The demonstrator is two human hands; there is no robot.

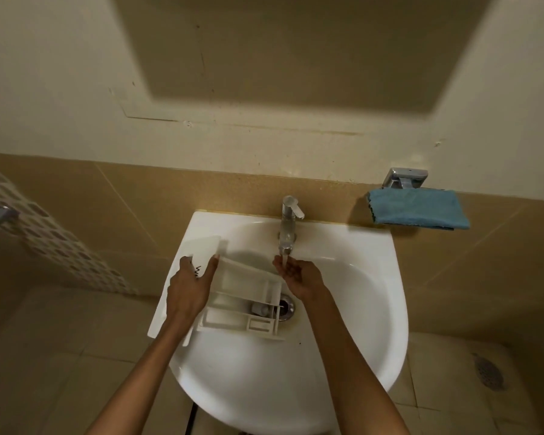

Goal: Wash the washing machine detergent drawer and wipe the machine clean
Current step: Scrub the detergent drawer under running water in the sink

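A: Head view. Where's the drawer (pixel 242 296)?
B: In the sink (pixel 380 271), left side. Its long axis runs from the left rim down-right toward the drain. The left hand (pixel 190 287) grips its front panel.
A: Right hand (pixel 299 276)?
B: Loosely cupped under the tap (pixel 288 224) stream, holding nothing, just beside the drawer's far end. The stream lands right of the drawer, so the drawer probably needs to shift right.

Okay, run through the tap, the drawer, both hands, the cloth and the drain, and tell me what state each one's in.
Tap: running, thin stream.
Detergent drawer: out of the machine, tilted in the sink, over the drain.
Left hand: grips the drawer's front panel.
Right hand: cupped under the stream, holding nothing.
Blue cloth: folded on the wall holder.
Drain: unplugged, partly hidden by the drawer.
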